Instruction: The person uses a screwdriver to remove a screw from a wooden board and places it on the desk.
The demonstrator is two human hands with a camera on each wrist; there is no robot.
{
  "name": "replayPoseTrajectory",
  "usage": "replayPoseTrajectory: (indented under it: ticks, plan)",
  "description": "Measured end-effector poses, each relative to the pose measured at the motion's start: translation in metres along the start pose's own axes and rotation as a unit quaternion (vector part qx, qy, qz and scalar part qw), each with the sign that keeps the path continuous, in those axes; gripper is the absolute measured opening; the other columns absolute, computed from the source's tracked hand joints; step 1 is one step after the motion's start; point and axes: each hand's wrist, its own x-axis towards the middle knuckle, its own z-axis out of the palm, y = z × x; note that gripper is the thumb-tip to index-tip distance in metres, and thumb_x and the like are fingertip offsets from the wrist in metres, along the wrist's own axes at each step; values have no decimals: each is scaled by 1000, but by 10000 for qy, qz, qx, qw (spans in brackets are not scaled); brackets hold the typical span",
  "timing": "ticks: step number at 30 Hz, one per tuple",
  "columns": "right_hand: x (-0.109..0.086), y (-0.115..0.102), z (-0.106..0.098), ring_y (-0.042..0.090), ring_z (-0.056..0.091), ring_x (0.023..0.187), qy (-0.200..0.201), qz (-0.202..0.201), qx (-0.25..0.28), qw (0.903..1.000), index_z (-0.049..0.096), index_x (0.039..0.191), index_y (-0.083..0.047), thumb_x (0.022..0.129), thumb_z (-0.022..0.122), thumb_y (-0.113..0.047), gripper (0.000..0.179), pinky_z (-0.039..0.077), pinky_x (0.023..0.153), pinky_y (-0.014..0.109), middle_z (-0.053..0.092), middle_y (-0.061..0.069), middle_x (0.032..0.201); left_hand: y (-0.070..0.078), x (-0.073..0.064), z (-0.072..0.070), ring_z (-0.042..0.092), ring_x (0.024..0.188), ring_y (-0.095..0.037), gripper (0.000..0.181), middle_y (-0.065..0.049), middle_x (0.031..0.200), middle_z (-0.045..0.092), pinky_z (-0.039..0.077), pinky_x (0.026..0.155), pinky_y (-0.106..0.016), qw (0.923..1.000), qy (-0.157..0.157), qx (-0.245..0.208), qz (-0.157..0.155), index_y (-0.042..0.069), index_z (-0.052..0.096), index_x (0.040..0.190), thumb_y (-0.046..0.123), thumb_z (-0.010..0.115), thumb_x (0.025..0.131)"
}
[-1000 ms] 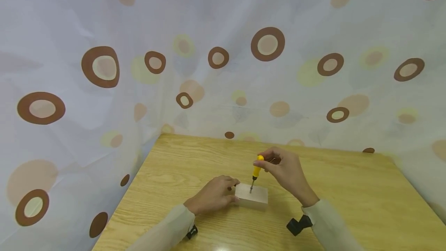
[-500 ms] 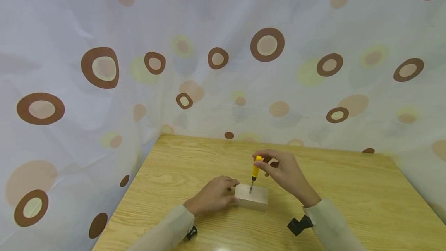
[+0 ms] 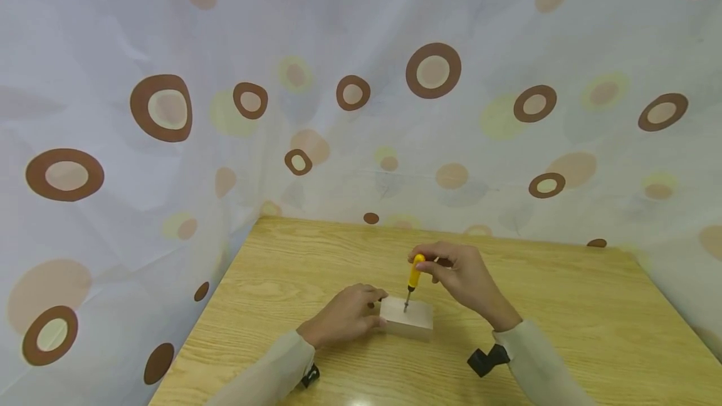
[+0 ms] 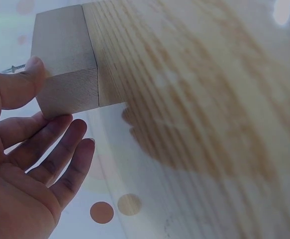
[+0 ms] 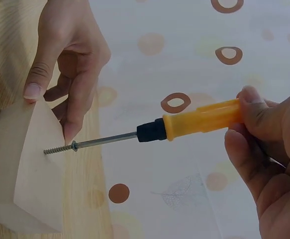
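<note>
In the lower middle of the head view, a pale wooden block (image 3: 407, 319) lies on a wood-grained table (image 3: 304, 255). The left hand (image 3: 344, 316) grips its left end, thumb on the near side and fingers at the far side; the left wrist view shows thumb and fingertips clamped on the block in the upper left of the frame.

Just right of the left hand in the head view, the right hand (image 3: 461, 273) pinches the top end of a screwdriver (image 3: 414, 275) between thumb and fingers. The tool leans slightly to the right, its tip down. In the right wrist view its yellow handle (image 5: 204, 119) runs from the right side of the frame towards a black collar (image 5: 151, 131) near the centre, and the metal shaft (image 5: 107, 140) reaches left to the head of a screw (image 5: 57, 149). The screw stands in the block's face, with a good part of its thread exposed.

Pale sleeves (image 3: 265, 365) cover both forearms, and black devices (image 3: 487, 359) sit at the wrists; the left one bears a white mark too small to read. Behind the table hangs a white sheet (image 3: 361, 30) printed with brown rings and dots, plus a faint grey leaf print (image 5: 176, 194) at the lower middle of the right wrist view.
</note>
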Motion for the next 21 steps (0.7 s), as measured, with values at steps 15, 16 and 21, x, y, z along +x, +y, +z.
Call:
replayPoseTrajectory:
  ticks: [15, 16, 21]
  plan:
    - [-3, -29, 1, 15, 61, 67, 489, 860, -133, 9950, 70, 103, -21, 86, 72, -22, 17, 51, 57, 29, 70, -2, 87, 3, -1, -1, 60, 98, -8, 53, 2, 126, 59, 49, 80, -24, 10000, -49, -37, 13, 11, 57, 131, 44, 63, 90]
    - [-2, -30, -1, 14, 60, 66, 438, 707, -189, 9964, 70, 102, -21, 87, 71, -20, 15, 49, 57, 27, 70, -2, 89, 3, -1, -1, 60, 98, -9, 54, 2, 126, 59, 49, 81, -24, 10000, -48, -21, 13, 11, 58, 131, 44, 63, 90]
    - [0, -34, -7, 14, 50, 61, -64, 99, -184, 9998, 71, 105, -20, 90, 64, -7, 21, 41, 52, 26, 70, -2, 100, 3, -1, -2, 60, 98, -9, 53, 2, 126, 59, 49, 82, -24, 10000, -3, -41, -9, 11, 58, 131, 44, 64, 89]
